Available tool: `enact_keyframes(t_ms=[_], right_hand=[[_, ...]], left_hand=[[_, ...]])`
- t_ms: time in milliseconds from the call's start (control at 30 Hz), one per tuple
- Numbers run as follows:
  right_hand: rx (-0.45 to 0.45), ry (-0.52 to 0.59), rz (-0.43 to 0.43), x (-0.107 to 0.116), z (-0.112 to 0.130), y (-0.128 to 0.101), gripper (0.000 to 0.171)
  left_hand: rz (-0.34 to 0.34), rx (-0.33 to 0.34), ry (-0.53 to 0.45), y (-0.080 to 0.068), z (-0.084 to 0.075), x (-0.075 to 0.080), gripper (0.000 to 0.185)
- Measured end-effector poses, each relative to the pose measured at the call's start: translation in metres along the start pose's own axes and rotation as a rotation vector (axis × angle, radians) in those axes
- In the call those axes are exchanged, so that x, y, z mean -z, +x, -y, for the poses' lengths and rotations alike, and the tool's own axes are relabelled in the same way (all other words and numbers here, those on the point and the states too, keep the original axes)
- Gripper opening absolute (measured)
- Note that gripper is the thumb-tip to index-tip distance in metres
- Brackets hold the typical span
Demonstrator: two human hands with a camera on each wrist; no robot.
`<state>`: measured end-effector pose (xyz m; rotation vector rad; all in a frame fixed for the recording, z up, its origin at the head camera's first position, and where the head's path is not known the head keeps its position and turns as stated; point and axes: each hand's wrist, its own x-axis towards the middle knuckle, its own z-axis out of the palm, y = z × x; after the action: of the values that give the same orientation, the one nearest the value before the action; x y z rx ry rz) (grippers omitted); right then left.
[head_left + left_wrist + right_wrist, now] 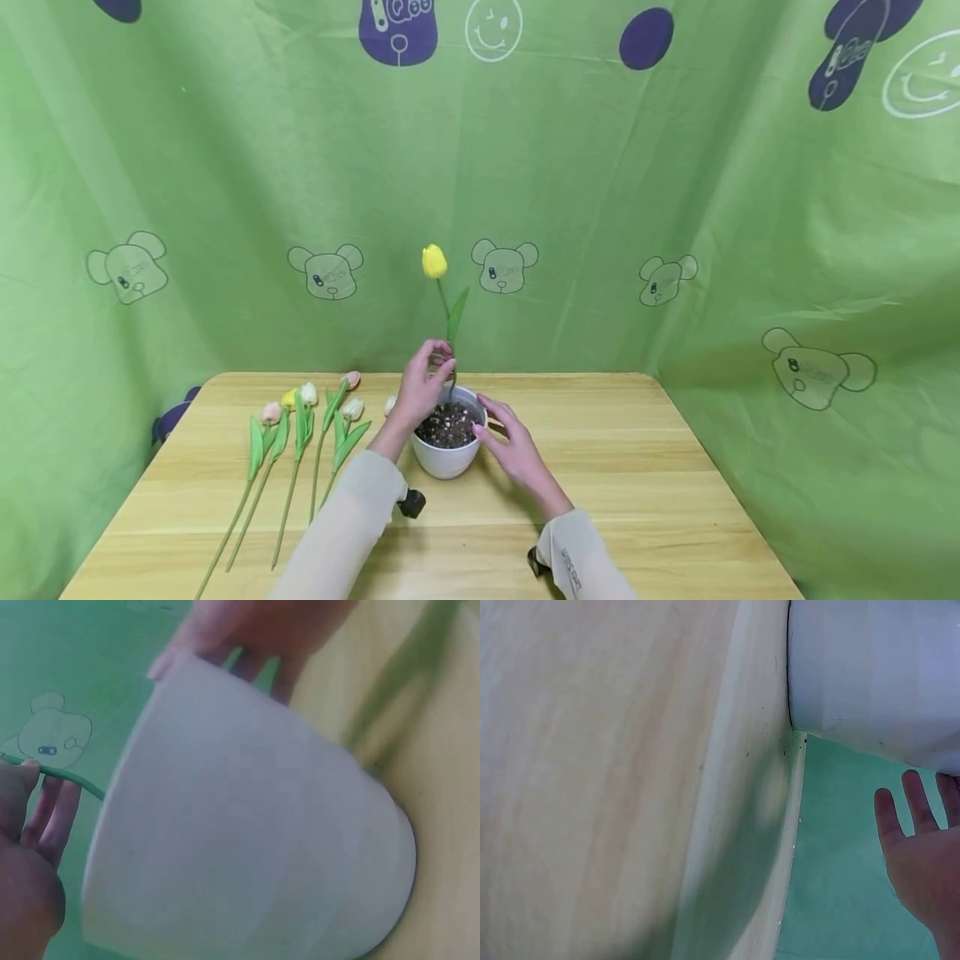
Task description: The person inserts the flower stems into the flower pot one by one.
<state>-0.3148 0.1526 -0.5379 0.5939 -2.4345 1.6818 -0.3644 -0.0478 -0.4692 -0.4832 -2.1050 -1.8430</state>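
While pinching stem [452, 379]: left hand [420, 392].

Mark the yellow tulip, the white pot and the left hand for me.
yellow tulip [434, 261]: head view, on the yellow bloom.
white pot [447, 460]: head view, on the outer wall below the soil.
left hand [422, 390]: head view, on the back of the hand, whose fingers pinch the tulip's stem.

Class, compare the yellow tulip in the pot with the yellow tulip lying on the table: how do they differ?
The potted yellow tulip stands upright in the white pot; the table's yellow tulip lies flat among others. The left hand pinches the potted one's stem; nothing touches the lying one. Both have yellow heads and green stems.
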Motion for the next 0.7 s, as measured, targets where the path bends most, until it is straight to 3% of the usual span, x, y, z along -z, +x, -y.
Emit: enact_keyframes(t_ms=[267, 700], right_hand=[[0.0, -0.005, 0.003, 0.001, 0.002, 0.0, 0.058], [-0.002, 0.0, 0.01, 0.0, 0.003, 0.001, 0.059]], left_hand=[[0.073, 0.017, -0.053, 0.0, -0.005, -0.01, 0.02], [0.062, 0.047, -0.091, 0.004, -0.002, -0.012, 0.019]])
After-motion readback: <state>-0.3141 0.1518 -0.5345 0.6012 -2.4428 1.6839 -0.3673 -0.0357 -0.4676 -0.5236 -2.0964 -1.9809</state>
